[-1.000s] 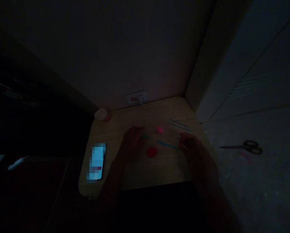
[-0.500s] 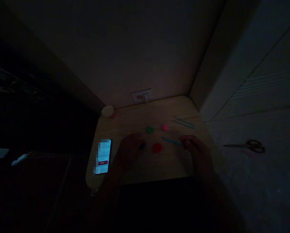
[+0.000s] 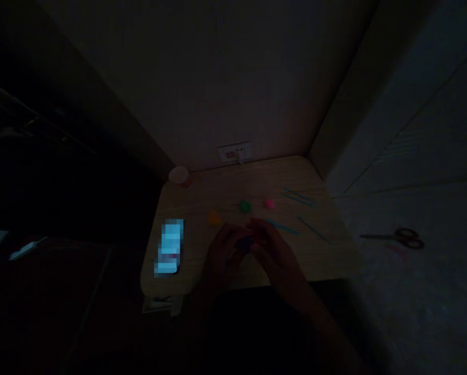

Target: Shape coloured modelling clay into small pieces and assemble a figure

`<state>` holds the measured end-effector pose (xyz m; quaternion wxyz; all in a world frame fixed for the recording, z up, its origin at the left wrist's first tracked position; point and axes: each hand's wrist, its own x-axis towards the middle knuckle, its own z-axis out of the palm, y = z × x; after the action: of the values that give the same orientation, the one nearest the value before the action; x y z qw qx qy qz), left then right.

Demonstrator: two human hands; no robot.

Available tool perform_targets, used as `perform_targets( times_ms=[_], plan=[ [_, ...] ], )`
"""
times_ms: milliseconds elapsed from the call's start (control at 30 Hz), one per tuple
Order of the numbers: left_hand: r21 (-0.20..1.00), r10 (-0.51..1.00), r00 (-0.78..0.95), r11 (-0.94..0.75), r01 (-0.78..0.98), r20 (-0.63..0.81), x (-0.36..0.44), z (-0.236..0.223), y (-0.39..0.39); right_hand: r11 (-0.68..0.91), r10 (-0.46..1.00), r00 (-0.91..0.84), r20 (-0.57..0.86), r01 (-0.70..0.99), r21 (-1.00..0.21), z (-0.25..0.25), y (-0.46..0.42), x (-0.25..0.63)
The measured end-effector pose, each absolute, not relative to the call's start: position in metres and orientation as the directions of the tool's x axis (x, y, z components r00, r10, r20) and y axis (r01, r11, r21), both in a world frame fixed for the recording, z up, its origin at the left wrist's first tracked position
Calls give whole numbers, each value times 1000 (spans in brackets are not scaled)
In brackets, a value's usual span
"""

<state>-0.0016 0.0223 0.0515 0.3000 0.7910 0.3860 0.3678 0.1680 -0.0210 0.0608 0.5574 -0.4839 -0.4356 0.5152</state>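
The scene is very dark. My left hand (image 3: 222,251) and my right hand (image 3: 271,249) meet over the near middle of a small wooden table (image 3: 202,192). Between their curled fingers is a small dark blue lump (image 3: 244,243), apparently pinched from both sides. Just beyond the hands lie an orange blob (image 3: 214,217), a green ball (image 3: 244,206) and a pink ball (image 3: 270,203). The red disc seen before is hidden behind my hands. Thin blue sticks (image 3: 299,198) lie at the right of the table, one more (image 3: 314,229) nearer the edge.
A lit phone (image 3: 171,246) lies on the table's left side. A round pale lid or cup (image 3: 180,176) sits at the far left corner, a wall socket (image 3: 235,153) behind. Scissors (image 3: 402,237) lie on the pale surface to the right.
My right hand has left the blue stick and moved left to meet my left hand. Both now close round a dark blue lump. The red disc is covered.
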Motion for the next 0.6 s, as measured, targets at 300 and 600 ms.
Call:
perform_targets(
  times_ms=[300, 600],
  plan=[
    [766, 843, 358, -524, 372, 402, -9, 52, 9, -77, 995, 60, -81, -70, -995, 59, -23, 155],
    [985, 974, 169, -132, -111, 150, 37, 34, -29, 249, 968, 5, 249, -26, -968, 62, -21, 133]
  ],
)
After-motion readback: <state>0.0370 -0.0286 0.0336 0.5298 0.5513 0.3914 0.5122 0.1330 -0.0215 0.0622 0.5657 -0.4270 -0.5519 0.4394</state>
